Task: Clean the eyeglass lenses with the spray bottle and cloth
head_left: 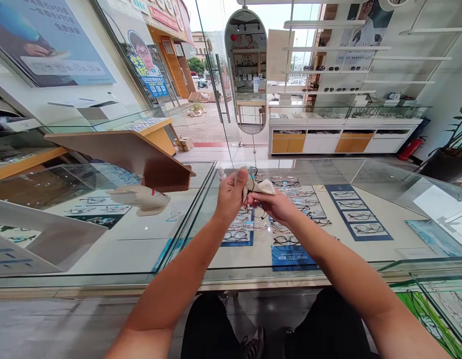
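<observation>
Above the glass display counter, my two hands meet in front of me. The thumb of my left hand presses a pale cleaning cloth against its curled fingers. A thin dark-rimmed pair of eyeglasses is partly wrapped in that cloth. My right hand pinches the eyeglasses from the other side, with the cloth's loose end lying over its fingers. Fingers and cloth hide much of the frame. Just behind my left hand stands a small white bottle.
Inside the counter, rows of eyeglasses and a blue display strip lie under glass. A brown wooden stand and a white hand-shaped ornament are at left. An oval mirror stands beyond, before shelves with sunglasses.
</observation>
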### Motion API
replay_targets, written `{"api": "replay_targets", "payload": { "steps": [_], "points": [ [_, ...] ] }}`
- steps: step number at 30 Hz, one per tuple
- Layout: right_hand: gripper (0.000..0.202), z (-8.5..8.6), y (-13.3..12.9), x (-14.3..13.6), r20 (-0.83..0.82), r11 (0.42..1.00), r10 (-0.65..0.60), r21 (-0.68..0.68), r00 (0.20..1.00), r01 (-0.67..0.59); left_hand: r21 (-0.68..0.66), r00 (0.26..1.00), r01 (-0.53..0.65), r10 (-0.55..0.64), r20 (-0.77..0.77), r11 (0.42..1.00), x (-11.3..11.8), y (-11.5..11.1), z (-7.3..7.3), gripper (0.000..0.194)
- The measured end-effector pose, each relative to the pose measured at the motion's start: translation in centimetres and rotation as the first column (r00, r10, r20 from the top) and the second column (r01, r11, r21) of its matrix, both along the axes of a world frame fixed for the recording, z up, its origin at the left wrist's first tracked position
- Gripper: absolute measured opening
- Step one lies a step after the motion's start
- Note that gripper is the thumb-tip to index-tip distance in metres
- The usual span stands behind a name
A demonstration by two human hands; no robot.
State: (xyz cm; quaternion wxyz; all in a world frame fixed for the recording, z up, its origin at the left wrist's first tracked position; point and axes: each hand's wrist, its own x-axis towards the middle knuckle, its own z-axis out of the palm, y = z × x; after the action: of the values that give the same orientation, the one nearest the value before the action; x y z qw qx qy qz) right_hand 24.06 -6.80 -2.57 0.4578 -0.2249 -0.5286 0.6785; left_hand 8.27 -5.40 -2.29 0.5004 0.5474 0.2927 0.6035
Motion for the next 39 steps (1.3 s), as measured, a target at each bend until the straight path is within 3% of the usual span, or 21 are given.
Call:
{"api": "replay_targets", "payload": {
  "steps": [5,10,22,33,39],
  "points": [
    [0.028,0.6,0.6,1.4,0.021,0.999,-0.029,-0.042,0.999,0.030,-0.076,0.951,0.297,-0.302,-0.064,0.952,-1.7,1.0,1.4,0.063],
    [0.026,0.6,1.0,1.9,0.018,0.996,-0.019,-0.083,1.000,0.020,-0.101,0.921,0.366,-0.376,-0.101,0.925,-2.3,0.6,2.6,0.049],
    [0.024,0.1,1.0,1.3,-0.012,0.994,-0.024,-0.108,1.000,0.023,-0.106,0.958,0.276,-0.283,-0.052,0.955,-1.6,0.8,1.6,0.045],
    [0.041,0.1,0.1,0.3,-0.011,0.997,-0.025,-0.079,1.000,0.024,-0.055,0.994,0.100,-0.097,0.047,0.993,0.1,0.5,-0.1,0.058],
    [0.036,0.4,0.2,0.7,0.026,1.000,-0.016,0.006,1.000,0.016,-0.074,0.990,0.102,-0.094,0.107,0.992,0.4,0.3,0.1,0.068]
  ]
}}
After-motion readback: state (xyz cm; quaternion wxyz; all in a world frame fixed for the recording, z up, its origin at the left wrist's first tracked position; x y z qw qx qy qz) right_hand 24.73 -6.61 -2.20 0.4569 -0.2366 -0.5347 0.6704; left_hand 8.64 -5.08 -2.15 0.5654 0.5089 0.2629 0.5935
